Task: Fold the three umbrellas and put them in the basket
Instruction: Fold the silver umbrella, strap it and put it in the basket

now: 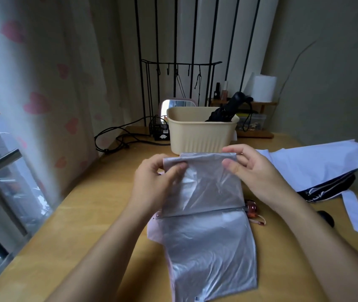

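Both hands on the silver umbrella's far edge

On my feed the silver umbrella (206, 236) lies flattened along the middle of the tabletop (86, 214), its canopy spread toward me in creased panels. The left hand (152, 182) pinches the far left corner of the fabric between thumb and curled fingers. The right hand (254, 171) pinches the far right corner the same way, and that edge is lifted slightly off the surface. A reddish handle (251, 207) pokes out just right of the canopy. Beyond the hands stands the cream basket (200, 136), with a folded black umbrella (226, 110) leaning inside it, its handle up over the rim. A white umbrella (317, 162) with dark trim lies unfolded on the tabletop to my right, apart from the silver one
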